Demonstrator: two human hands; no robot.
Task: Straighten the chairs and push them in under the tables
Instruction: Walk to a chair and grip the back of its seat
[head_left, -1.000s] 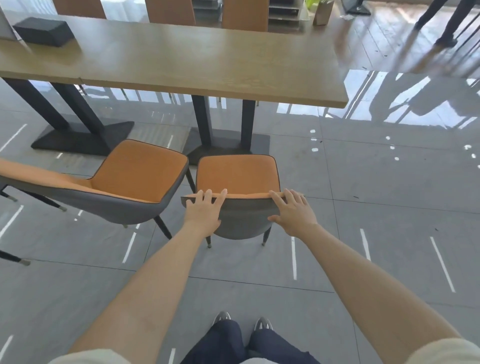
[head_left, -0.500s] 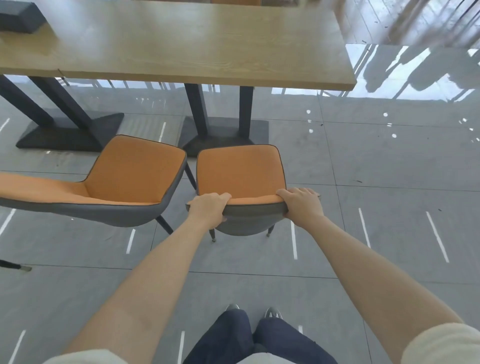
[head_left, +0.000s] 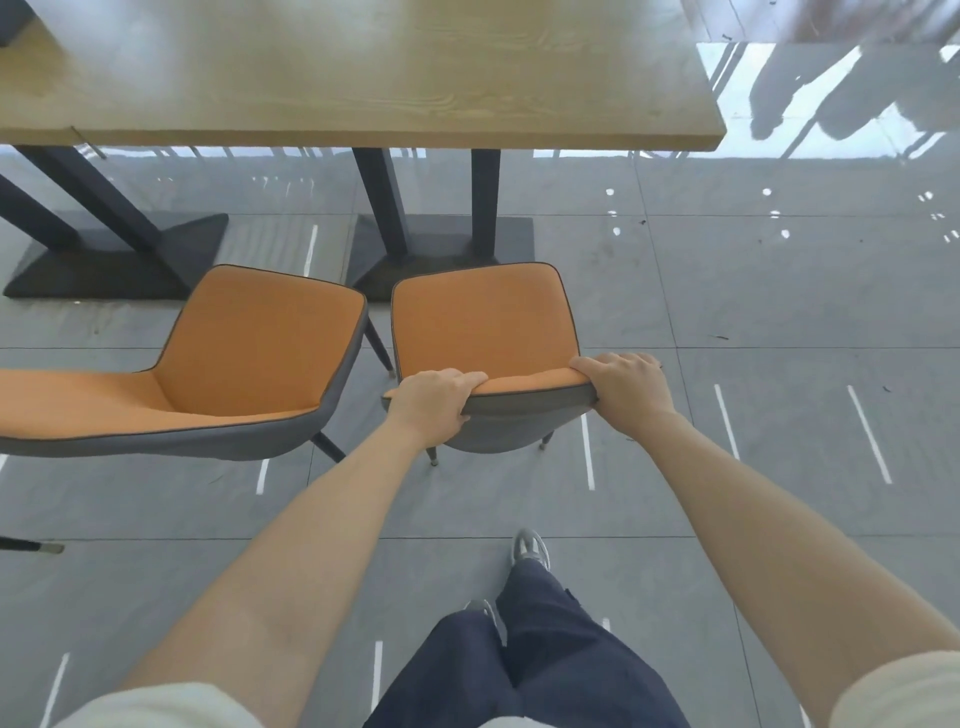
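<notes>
Right foot stepped forward; left hand (head_left: 431, 408), right hand (head_left: 626, 389) clasp chair (head_left: 480, 325) backrest.

There is just one camera, worn on the person's head. It looks forward and down from above. Close below are the arms and legs; farther out are the floor (head_left: 779, 322) and the worktop (head_left: 363, 78) at the top.

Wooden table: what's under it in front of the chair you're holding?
Under the wooden table stand two dark legs on a flat black base. The held chair is not under it yet. The tabletop hides the floor farther back.
</notes>
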